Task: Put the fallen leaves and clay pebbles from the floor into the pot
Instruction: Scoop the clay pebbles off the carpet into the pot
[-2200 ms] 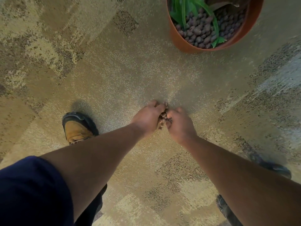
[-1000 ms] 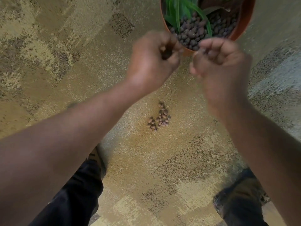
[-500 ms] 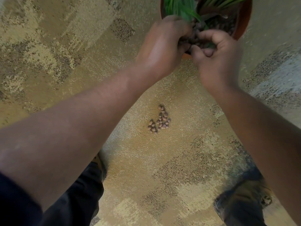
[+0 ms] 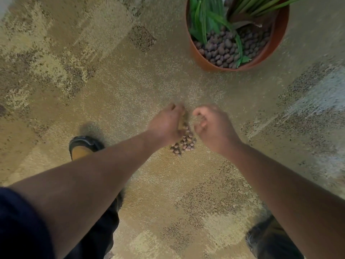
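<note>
Head view: two bare forearms are seen reaching down toward a small heap of pebbles (image 4: pixel 183 142) on a mottled tan carpet (image 4: pixel 112 86). The left hand (image 4: pixel 165 124) is lowered over the heap's left edge, its fingers curled downward; whether pebbles are held in it cannot be told, as the palm is turned away and the hand is blurred. The right hand (image 4: pixel 212 126) is held just right of the heap, its fingers loosely curled and its palm turned toward the left hand; nothing is seen gripped in it. A narrow gap is left between the two hands, and the pebbles are shown lying in and below that gap.

An orange pot (image 4: pixel 205 62) is set on the carpet at upper right, well apart from the hands. It is filled with dark pebbles, and green leaves (image 4: pixel 203 21) are seen rising from it, with one strip of leaf draped across the fill toward the near rim. No loose leaf can be made out on the carpet near the heap.

A tan shoe (image 4: pixel 82 148) with a dark toe cap is planted left of the left forearm. A dark shoe (image 4: pixel 261 238) is partly seen at lower right, beneath the right forearm. A dark blue sleeve (image 4: pixel 20 227) is visible at lower left.
</note>
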### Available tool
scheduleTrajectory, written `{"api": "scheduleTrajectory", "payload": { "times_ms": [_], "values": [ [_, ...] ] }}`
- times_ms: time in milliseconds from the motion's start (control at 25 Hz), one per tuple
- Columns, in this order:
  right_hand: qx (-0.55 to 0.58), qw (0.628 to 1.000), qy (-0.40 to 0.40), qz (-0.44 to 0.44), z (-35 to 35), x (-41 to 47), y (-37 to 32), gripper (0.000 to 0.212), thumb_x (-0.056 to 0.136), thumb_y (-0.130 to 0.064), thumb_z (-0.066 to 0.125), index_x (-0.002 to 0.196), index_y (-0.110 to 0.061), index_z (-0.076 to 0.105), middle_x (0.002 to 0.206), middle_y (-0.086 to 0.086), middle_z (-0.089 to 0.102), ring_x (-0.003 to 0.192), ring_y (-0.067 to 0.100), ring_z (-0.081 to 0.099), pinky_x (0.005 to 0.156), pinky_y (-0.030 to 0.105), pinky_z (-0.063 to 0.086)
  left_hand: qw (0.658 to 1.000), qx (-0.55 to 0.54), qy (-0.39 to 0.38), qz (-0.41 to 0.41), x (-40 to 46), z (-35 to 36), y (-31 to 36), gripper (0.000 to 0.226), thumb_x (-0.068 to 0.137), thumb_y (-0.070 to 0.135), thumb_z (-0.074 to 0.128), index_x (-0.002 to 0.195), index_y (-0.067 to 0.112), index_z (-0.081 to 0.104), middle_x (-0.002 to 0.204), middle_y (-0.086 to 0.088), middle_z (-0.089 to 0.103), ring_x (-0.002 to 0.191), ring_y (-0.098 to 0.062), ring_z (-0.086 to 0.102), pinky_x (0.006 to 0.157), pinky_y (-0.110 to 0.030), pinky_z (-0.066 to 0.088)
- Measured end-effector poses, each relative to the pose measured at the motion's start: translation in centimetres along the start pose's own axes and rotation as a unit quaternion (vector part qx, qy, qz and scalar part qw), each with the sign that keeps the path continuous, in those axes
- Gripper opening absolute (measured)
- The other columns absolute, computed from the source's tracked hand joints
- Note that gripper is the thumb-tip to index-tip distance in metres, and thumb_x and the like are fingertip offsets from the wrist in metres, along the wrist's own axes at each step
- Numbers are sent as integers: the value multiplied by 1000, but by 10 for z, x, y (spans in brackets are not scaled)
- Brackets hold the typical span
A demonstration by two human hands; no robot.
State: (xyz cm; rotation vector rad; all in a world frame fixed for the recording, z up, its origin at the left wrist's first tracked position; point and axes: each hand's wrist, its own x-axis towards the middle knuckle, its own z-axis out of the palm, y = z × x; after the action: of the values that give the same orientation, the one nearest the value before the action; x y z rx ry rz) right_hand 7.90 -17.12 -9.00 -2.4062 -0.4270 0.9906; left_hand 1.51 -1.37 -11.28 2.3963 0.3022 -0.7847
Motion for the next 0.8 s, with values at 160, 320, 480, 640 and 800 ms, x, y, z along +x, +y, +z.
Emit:
{"api": "scheduleTrajectory", "payload": {
  "times_ms": [160,320,480,640,800],
  "values": [
    [-17,988,-144,54,36,-8,7,77,91,-11,70,157,-23,31,142,7,35,107,16,57,99,33,56,992,53,-99,-54,-19,34,-10,89,67,36,92,139,24,41,120,1,57,96,-20,65,68,-23,52],
    [-78,989,-129,17,54,-5,9,56,93,-14,67,143,-17,42,133,11,40,102,23,59,91,40,57,996,34,-64,-50,-28,49,-8,48,85,26,81,124,19,55,107,-1,62,85,-17,62,70,-24,50],
    [-143,980,-136,-27,59,-7,13,24,96,-12,62,120,-10,58,125,12,50,99,24,60,88,37,56,998,0,-44,-52,-29,43,-7,8,94,11,70,98,17,67,95,-1,63,75,-17,61,66,-23,50],
    [-146,982,-119,-26,60,-15,24,15,98,-12,61,112,-10,64,121,10,53,101,23,61,88,37,57,998,-23,-45,-44,-31,41,-6,7,96,11,66,94,17,68,96,-1,61,78,-16,62,70,-25,58],
    [-118,988,-103,-13,62,-22,30,28,96,-15,65,123,-10,64,127,11,53,104,23,62,93,36,58,997,-44,-31,-55,-37,48,-2,24,90,-4,65,102,17,69,107,1,59,94,-20,62,84,-28,58]
  ]
}}
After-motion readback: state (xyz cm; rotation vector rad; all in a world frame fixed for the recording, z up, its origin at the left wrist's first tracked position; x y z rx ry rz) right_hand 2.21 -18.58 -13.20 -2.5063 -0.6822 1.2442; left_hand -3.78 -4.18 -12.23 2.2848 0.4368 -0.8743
